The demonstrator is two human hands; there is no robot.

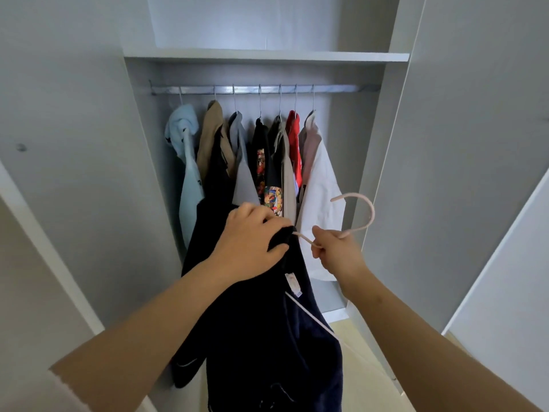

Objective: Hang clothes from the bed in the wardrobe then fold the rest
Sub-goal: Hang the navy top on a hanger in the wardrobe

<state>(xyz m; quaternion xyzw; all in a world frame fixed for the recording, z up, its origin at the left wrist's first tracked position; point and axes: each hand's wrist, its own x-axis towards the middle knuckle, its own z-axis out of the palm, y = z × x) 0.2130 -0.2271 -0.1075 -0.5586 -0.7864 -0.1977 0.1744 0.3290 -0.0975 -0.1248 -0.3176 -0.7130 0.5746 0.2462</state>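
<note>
left hand [252, 236] bunching the navy top [267, 337], right hand [335, 248] gripping the pink hanger [361, 203]: best seat the collar squarely before lifting to the rail [341, 88].

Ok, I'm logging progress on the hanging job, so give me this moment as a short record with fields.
left grip: holds navy garment at its top
right grip: holds pink hanger below its hook
hanger: one end under garment, not on rail
rail: seven clothes hung, right end bare
</note>
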